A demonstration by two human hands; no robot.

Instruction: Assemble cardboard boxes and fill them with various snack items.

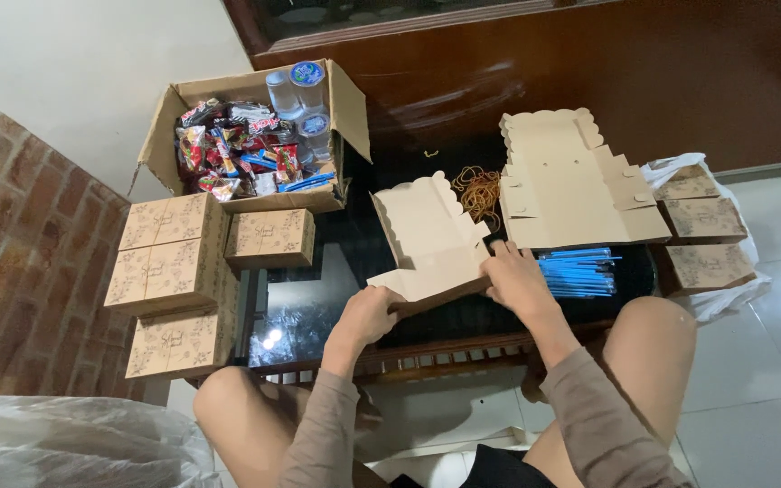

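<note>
1. The person is sitting at a low dark glass table (336, 262), and both hands are working a half-folded kraft box blank (431, 244) that is lying at the table's near edge, scalloped flap pointing away.
2. The left hand (368, 316) is gripping the blank's near-left corner, fingers curled over the edge and closed on the card.
3. The right hand (515, 278) is pressing down on the right side panel, fingers bent onto the fold; it is clamping card rather than lying open.
4. To my eye, the fold is going best if the left hand is pinning the base flat while the right is running along the scored line, keeping the side wall square so the tabs are meeting their slots.
5. Counting now: one more flat box blank (571, 181) is lying unfolded just beyond the right hand.
6. Four finished printed boxes (174, 271) are stacking up on the left, three in a pile and one beside it.
7. Three more are showing in the white plastic bag (725, 289) on the right.
8. One open cardboard carton (255, 136) is holding snack packets and at least three water cups.
9. One tangle of rubber bands (478, 190) and one bundle of blue straws (580, 271) are too dense to count.
</note>
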